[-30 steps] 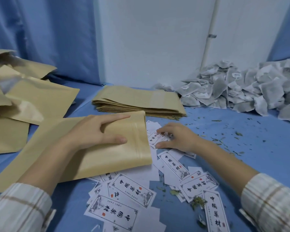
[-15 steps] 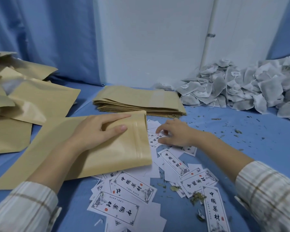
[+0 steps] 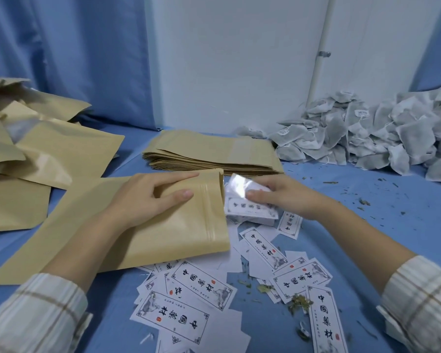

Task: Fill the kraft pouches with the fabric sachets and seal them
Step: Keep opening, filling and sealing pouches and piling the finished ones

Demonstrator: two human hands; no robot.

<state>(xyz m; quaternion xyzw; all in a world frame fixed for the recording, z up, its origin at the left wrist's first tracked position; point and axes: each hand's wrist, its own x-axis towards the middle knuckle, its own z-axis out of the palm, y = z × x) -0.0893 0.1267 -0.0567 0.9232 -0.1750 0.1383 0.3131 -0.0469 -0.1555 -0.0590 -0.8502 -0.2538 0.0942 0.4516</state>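
Fingers of your left hand (image 3: pixel 148 197) lie flat on the kraft pouch (image 3: pixel 143 233), pinning it to the table (image 3: pixel 367 225) with its mouth facing right, while your right hand (image 3: pixel 285 197) pinches a printed label (image 3: pixel 250 207) just beside that mouth, probably for insertion; the fabric sachets (image 3: pixel 367 133) wait far right of the pouch.

Paper labels (image 3: pixel 203 285) below my right hand (image 3: pixel 288 198) read 中国茶材; small print, red seals illegible. Sachet tag (image 3: pixel 362 113) unreadable.
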